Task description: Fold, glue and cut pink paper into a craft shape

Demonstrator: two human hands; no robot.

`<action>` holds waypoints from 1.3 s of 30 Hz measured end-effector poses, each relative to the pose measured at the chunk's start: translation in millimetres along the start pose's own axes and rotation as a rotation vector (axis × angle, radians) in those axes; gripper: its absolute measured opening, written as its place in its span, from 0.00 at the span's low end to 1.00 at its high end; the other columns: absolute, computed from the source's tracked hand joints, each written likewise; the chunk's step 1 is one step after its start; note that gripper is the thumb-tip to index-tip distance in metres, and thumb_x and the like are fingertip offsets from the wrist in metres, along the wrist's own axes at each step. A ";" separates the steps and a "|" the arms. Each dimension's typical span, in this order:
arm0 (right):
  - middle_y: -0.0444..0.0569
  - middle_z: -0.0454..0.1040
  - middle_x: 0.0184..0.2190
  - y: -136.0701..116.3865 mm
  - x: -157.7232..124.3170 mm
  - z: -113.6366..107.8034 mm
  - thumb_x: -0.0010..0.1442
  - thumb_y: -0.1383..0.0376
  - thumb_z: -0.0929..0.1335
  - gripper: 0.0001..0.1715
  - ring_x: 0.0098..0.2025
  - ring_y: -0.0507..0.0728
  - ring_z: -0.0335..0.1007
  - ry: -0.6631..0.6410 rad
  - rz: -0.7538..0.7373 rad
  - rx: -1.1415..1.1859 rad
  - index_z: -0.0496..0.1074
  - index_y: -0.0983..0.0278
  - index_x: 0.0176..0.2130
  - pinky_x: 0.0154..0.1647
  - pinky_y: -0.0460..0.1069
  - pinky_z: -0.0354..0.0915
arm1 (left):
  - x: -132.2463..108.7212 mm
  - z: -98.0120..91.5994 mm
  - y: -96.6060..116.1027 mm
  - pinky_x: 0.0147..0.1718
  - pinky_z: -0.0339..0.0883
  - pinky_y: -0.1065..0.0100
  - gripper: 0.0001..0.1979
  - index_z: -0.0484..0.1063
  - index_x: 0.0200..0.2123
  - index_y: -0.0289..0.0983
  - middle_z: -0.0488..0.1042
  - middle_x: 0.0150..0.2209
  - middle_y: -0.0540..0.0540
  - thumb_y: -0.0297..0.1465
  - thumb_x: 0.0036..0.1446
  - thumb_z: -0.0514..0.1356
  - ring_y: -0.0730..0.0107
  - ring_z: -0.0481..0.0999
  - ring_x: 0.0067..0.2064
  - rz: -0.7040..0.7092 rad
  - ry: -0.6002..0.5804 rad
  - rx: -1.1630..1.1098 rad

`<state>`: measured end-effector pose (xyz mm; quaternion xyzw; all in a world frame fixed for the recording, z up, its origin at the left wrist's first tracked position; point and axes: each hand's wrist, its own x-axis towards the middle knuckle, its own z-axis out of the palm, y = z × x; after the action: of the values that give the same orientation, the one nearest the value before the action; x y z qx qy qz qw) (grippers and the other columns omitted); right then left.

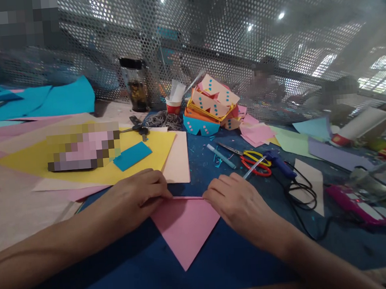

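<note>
A sheet of pink paper (pixel 185 229) lies on the blue table top, one corner pointing toward me. Along its far edge runs a narrow folded strip. My left hand (pixel 146 190) pinches the left end of that edge, fingers pressed together. At the right end, the fingers of my right hand (pixel 232 197) are closed on the same edge. Just beyond my left hand, a blue paper rectangle (pixel 132 156) rests on yellow paper (pixel 150 159). Past my right hand are a hot glue gun (pixel 279 163), scissors with red and yellow handles (pixel 252 161) and a pale blue stick-like tube (pixel 222 156).
Folded paper shapes (pixel 211 105) are stacked at the back, near a red and white cup (pixel 173 105), grey cord (pixel 162 119) and a dark-lidded bottle (pixel 135 84). A black cable (pixel 305 193) coils at right near a magenta power strip (pixel 358 205). Perforated metal (pixel 204 32) stands behind.
</note>
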<state>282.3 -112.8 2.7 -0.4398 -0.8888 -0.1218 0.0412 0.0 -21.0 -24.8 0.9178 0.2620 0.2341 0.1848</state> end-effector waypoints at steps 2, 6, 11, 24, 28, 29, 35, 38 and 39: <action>0.47 0.76 0.40 0.0 -1.1 -1.4 0.72 0.72 0.68 0.06 0.40 0.61 0.65 -0.020 -0.002 0.011 0.74 0.62 0.44 0.40 0.56 0.52 | -3.1 -0.3 1.9 0.42 0.68 0.68 0.15 0.82 0.43 0.46 0.77 0.42 0.47 0.30 0.72 0.54 0.67 0.77 0.43 0.034 -0.011 0.013; 0.47 0.75 0.40 -0.9 -2.3 -2.5 0.71 0.72 0.69 0.06 0.41 0.61 0.65 -0.034 -0.006 0.014 0.73 0.62 0.44 0.41 0.57 0.53 | -7.9 -1.0 5.0 0.44 0.68 0.68 0.17 0.80 0.46 0.46 0.77 0.43 0.47 0.25 0.71 0.52 0.67 0.77 0.45 0.053 -0.044 0.058; 0.48 0.74 0.42 -4.2 -3.6 -5.6 0.68 0.74 0.71 0.08 0.39 0.60 0.64 -0.031 -0.004 0.035 0.71 0.62 0.41 0.38 0.56 0.55 | -11.9 -1.9 6.8 0.44 0.70 0.67 0.17 0.79 0.46 0.46 0.78 0.44 0.47 0.22 0.68 0.53 0.66 0.78 0.44 0.091 -0.048 0.107; 0.49 0.74 0.35 -22.4 -4.6 -8.3 0.57 0.80 0.71 0.14 0.34 0.60 0.66 -0.009 -0.001 -0.062 0.72 0.65 0.40 0.32 0.55 0.54 | -14.3 -6.3 17.3 0.39 0.73 0.67 0.23 0.77 0.52 0.44 0.80 0.43 0.47 0.18 0.64 0.50 0.65 0.80 0.40 0.172 -0.016 0.275; 0.48 0.74 0.34 -23.1 -4.4 -6.8 0.58 0.80 0.71 0.13 0.34 0.60 0.65 0.014 -0.006 -0.066 0.73 0.64 0.39 0.32 0.55 0.54 | -15.2 -6.1 19.5 0.39 0.72 0.65 0.22 0.78 0.47 0.41 0.79 0.41 0.46 0.18 0.62 0.49 0.64 0.78 0.39 0.210 -0.029 0.302; 0.48 0.74 0.34 -22.8 -4.1 -6.4 0.58 0.79 0.71 0.12 0.34 0.60 0.65 0.025 -0.011 -0.065 0.73 0.64 0.39 0.33 0.55 0.54 | -15.5 -5.5 20.0 0.39 0.72 0.65 0.22 0.78 0.47 0.41 0.79 0.40 0.46 0.17 0.63 0.49 0.64 0.78 0.39 0.207 -0.039 0.307; 0.48 0.74 0.36 -17.5 -1.6 -1.5 0.62 0.76 0.71 0.09 0.36 0.61 0.63 0.061 -0.027 -0.036 0.73 0.63 0.38 0.35 0.56 0.55 | -14.7 1.4 18.7 0.41 0.70 0.61 0.19 0.77 0.47 0.39 0.78 0.40 0.45 0.18 0.65 0.50 0.61 0.74 0.39 0.228 -0.005 0.288; 0.48 0.74 0.37 -13.5 -1.4 0.0 0.64 0.76 0.70 0.09 0.38 0.60 0.65 0.036 0.019 0.045 0.74 0.63 0.40 0.37 0.56 0.56 | -13.4 3.5 17.4 0.42 0.70 0.59 0.19 0.76 0.49 0.38 0.78 0.41 0.44 0.17 0.64 0.51 0.60 0.75 0.39 0.253 -0.014 0.287; 0.48 0.75 0.38 -12.7 -1.3 -0.2 0.66 0.76 0.70 0.09 0.39 0.60 0.65 0.025 0.030 0.071 0.74 0.64 0.43 0.37 0.55 0.57 | -13.3 3.7 17.2 0.43 0.70 0.59 0.20 0.76 0.50 0.38 0.78 0.41 0.44 0.17 0.63 0.50 0.61 0.75 0.40 0.254 -0.018 0.294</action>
<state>273.1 -121.3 0.3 -0.4496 -0.8854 -0.0953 0.0698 -1.2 -43.0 -24.2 0.9626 0.1740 0.2066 0.0198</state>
